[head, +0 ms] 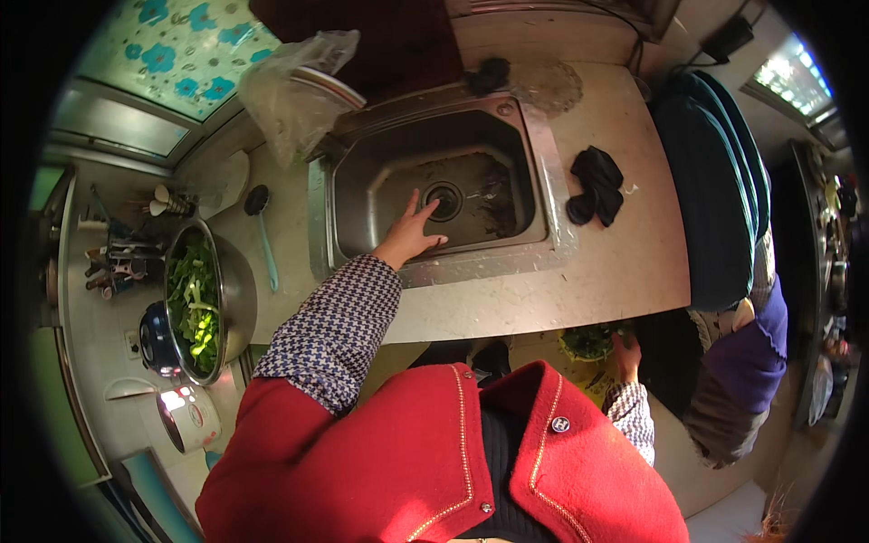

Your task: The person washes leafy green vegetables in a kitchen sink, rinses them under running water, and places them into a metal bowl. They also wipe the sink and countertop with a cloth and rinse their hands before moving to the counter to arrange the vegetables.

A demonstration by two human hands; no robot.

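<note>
My left hand (411, 233) reaches over the near edge of a stainless steel sink (434, 270), fingers spread and holding nothing, in front of the drain (445, 201). The sink has dark bits and a wet patch on its floor. My right hand (626, 354) is low at the right, below the counter's front edge, beside a yellow basket or bag (577, 349) with leafy greens in it. The hand touches its rim or the greens; its exact grip cannot be made out.
A steel bowl of leafy greens (239, 298) and a long-handled brush (267, 237) lie left of the sink. Right of it are a black cloth (597, 186) and a dark green padded chair back (706, 197). A plastic bag (285, 102) hangs at the back left.
</note>
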